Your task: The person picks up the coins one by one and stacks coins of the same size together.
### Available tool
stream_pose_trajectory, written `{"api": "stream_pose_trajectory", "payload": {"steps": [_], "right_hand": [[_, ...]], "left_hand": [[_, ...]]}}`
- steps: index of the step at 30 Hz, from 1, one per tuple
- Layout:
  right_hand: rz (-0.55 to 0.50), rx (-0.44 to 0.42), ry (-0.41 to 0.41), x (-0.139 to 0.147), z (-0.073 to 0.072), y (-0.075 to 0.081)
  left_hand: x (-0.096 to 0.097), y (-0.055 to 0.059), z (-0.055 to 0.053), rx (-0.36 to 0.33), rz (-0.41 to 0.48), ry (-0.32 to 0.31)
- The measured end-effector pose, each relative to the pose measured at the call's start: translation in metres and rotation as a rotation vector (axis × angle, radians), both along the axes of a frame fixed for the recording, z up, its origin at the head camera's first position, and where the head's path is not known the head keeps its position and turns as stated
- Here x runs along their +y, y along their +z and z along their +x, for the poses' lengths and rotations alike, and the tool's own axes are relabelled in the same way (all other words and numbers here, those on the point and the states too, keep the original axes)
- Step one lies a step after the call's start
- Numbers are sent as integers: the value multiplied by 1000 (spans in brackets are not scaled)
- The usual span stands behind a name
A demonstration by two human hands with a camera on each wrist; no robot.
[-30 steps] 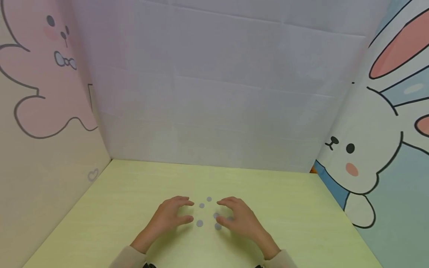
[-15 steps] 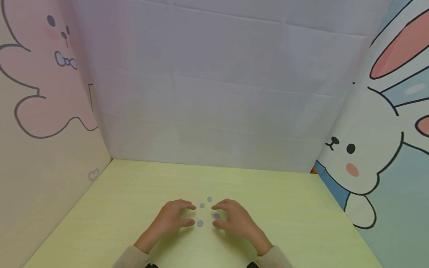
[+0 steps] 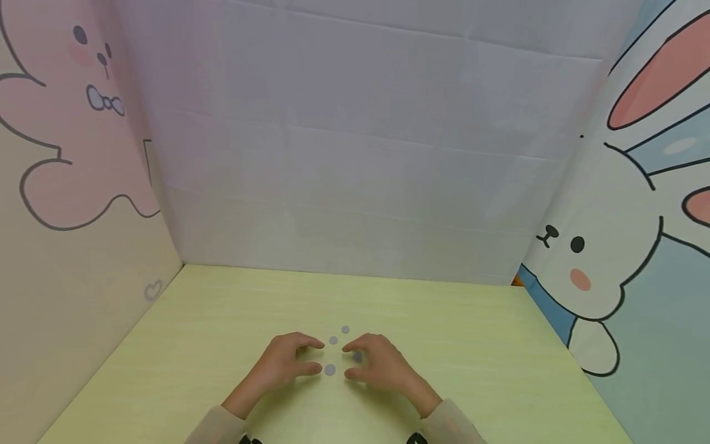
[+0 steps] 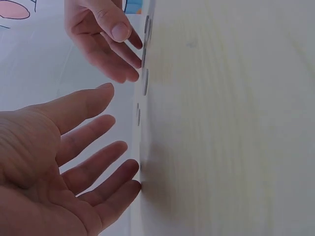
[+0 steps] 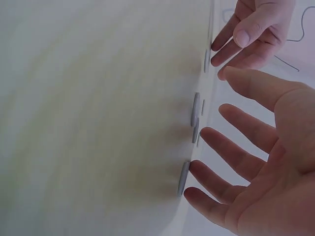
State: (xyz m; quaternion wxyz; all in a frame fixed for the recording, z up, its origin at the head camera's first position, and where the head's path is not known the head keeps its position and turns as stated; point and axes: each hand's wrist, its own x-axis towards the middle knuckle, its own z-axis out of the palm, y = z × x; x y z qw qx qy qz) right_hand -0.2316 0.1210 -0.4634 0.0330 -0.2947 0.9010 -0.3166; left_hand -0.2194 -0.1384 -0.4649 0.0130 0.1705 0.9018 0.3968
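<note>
Two hands hover low over a pale green table (image 3: pixel 194 345), palms down, fingers loosely spread and holding nothing. The left hand (image 3: pixel 285 361) and right hand (image 3: pixel 377 364) flank small grey discs (image 3: pixel 330 369), possibly coins, as if corralling them.

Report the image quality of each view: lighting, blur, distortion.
Head view: soft, even light, faint shadows under both hands, wide-angle bending of the walls, grey discs small but sharp. Left wrist view: left hand close and soft-edged, table washed out. Right wrist view: right hand overexposed, tabletop streaky with blur.
</note>
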Motion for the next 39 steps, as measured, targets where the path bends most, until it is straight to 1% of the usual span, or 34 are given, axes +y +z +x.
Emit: {"api": "stream_pose_trajectory", "payload": {"steps": [6, 10, 12, 17, 20, 26, 33, 39], "right_hand": [[-7, 20, 22, -4, -3, -3], [28, 51, 4, -7, -5, -6], [43, 54, -9, -8, -5, -7], [65, 51, -38, -12, -5, -8], [65, 46, -45, -14, -5, -9], [59, 26, -58, -19, -4, -8], [70, 41, -68, -24, -4, -7], [60, 51, -73, -26, -5, -7]], "left_hand": [[2, -1, -1, -16, -6, -21], [4, -3, -3, -30, -15, -40], [5, -3, -4, -33, -27, -43], [8, -2, -5, -40, -67, -31], [9, -1, -4, -45, -69, -26], [9, 0, -4, -29, -61, -36], [11, -3, -4, 6, -80, -34], [14, -2, -4, 22, -94, -29]]}}
